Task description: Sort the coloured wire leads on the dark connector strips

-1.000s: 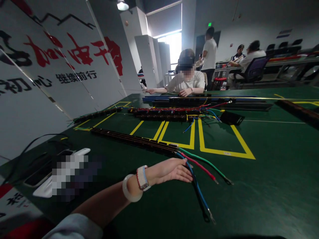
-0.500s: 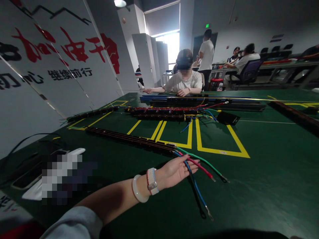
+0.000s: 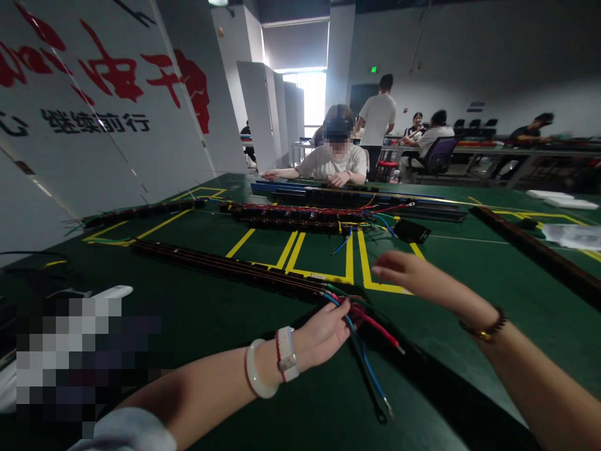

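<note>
A long dark busbar-like strip (image 3: 235, 266) with copper-coloured lines lies across the green table. From its near right end come a blue cable (image 3: 370, 371), a red cable (image 3: 381, 329) and a green cable (image 3: 339, 289), with metal lugs visible on the blue and red ones. My left hand (image 3: 328, 331), palm up, has its thumb and fingers closed around the cables near the strip's end. Above the table, to the right of the cables, my right hand (image 3: 409, 274) is open and holds nothing. Its fingers point left and are slightly blurred; its shadow covers the green cable's far part.
More dark strips with coloured cables (image 3: 300, 216) lie further back, near a black flat piece (image 3: 413, 230). Another long strip (image 3: 539, 254) lies at right. Yellow tape (image 3: 351, 260) marks the table (image 3: 263, 382). A person (image 3: 335, 160) sits opposite; others are behind.
My right hand has come into view from the right. My left hand's fingers, stretched flat under the cables before, have curled around them. The view has shifted to the right.
</note>
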